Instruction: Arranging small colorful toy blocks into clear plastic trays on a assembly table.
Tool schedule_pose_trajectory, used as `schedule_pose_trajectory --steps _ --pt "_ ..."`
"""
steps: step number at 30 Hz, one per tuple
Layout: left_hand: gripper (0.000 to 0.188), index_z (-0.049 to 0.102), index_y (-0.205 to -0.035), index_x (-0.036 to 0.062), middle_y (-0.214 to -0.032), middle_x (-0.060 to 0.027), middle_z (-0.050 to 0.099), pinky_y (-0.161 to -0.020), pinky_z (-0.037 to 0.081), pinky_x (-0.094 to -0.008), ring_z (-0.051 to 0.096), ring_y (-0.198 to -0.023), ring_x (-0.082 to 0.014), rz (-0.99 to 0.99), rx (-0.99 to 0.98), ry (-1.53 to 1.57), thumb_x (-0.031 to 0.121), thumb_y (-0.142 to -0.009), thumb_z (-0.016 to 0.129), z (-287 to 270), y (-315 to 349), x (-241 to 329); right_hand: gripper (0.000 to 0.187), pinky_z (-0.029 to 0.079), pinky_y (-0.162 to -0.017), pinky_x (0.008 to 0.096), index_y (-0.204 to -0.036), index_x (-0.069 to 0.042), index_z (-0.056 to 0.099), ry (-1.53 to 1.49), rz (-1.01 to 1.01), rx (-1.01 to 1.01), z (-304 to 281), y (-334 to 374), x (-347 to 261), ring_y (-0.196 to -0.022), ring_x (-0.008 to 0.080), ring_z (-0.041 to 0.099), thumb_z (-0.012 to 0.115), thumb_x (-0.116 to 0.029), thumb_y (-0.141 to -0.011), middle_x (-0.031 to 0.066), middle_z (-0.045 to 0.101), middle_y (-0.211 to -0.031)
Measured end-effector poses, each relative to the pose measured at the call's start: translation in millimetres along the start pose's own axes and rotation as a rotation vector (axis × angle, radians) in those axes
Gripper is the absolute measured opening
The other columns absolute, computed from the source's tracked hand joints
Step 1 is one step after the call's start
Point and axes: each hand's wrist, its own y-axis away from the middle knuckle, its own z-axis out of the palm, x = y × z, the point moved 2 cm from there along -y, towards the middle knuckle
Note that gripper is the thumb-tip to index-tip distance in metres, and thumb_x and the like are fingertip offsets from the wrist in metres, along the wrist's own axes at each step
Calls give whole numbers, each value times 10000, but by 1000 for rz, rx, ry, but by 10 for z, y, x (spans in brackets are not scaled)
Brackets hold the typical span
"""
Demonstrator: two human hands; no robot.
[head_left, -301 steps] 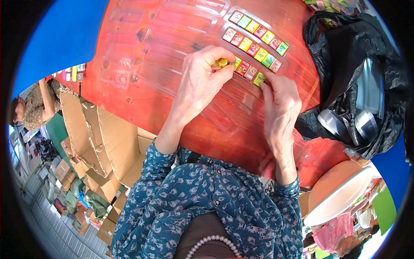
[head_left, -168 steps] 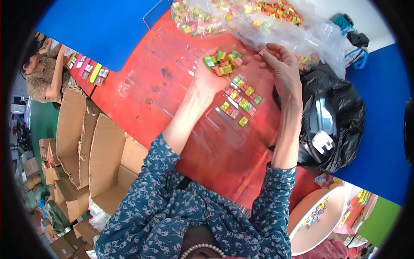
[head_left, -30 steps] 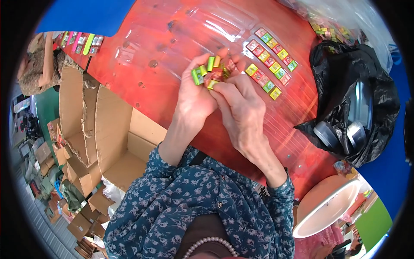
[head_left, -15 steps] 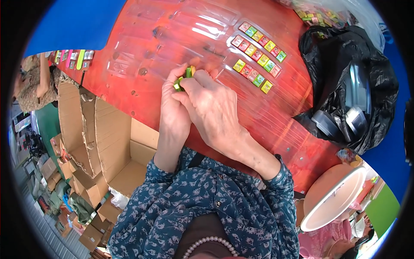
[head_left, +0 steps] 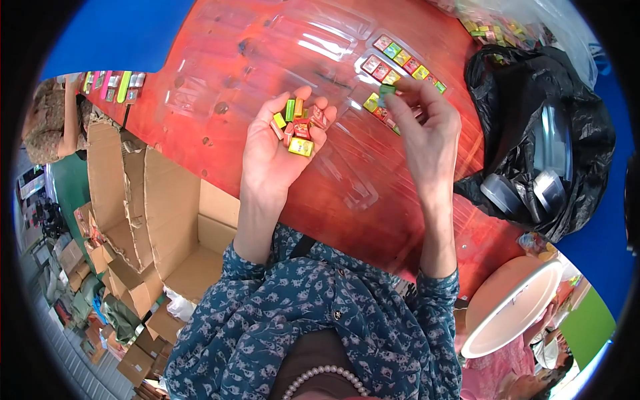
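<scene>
My left hand (head_left: pixel 268 159) is turned palm up with its fingers curled, cradling several small coloured boxes (head_left: pixel 301 147) in yellow, red and green. To its right, my right hand (head_left: pixel 435 130) pinches a small green box (head_left: pixel 386 92) between thumb and fingertips. That hand hovers over clear plastic trays, where similar little boxes (head_left: pixel 401 59) sit side by side in rows. It covers part of the middle and near rows. Flat on the table, near my left hand, lie further clear plastic trays (head_left: pixel 363 195).
A black plastic bag (head_left: pixel 587 153) with clear plastic pieces stands at the right of the red table (head_left: pixel 220 160). Behind it, a clear bag (head_left: pixel 567 33) holds more small boxes. An open cardboard box (head_left: pixel 173 207) is at left, a pale basin (head_left: pixel 513 307) at lower right.
My hands were together, and have moved apart. The right hand has gone right to the rows with a green box. The left has uncurled, showing the boxes in its palm.
</scene>
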Motion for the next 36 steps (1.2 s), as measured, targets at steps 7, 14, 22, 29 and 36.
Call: schedule_pose_trajectory --steps 7,14,22,29,36 --pt "236 574 -1035 7 -1028 -150 536 -630 505 -283 475 -1044 -296 -34 14 15 179 -893 499 -49 11 49 170 467 -609 354 -921 27 623 144 2 -38 292 -117 189 -612 261 598 600 -78 -790 167 618 -693" --pt "241 576 -1039 4 -1030 -153 539 -624 514 -291 476 -1044 -300 2 22 31 179 -893 499 -69 29 138 153 456 -614 408 -886 28 600 238 -124 9 472 -125 244 -688 355 599 629 -73 -774 206 613 -765" --pt "251 595 -1008 3 -1019 -171 572 -643 508 -299 515 -1021 -307 -43 -14 41 205 -883 516 -106 -27 126 186 462 -565 302 -864 32 632 354 -249 105 447 -64 299 -590 171 584 677 -127 -778 130 643 -711" --pt "253 597 -1011 3 -1021 -170 577 -642 514 -299 519 -1022 -312 -45 -19 47 205 -884 516 -121 -70 89 136 464 -591 405 -845 22 628 139 -48 67 417 -72 322 -649 360 604 648 -98 -785 215 620 -758" --pt "264 594 -1025 2 -1037 -177 572 -652 523 -307 517 -1035 -318 -50 -16 51 211 -891 507 -102 -94 36 146 461 -587 351 -857 12 630 402 -172 76 376 -38 339 -653 261 593 651 -115 -789 160 618 -738"
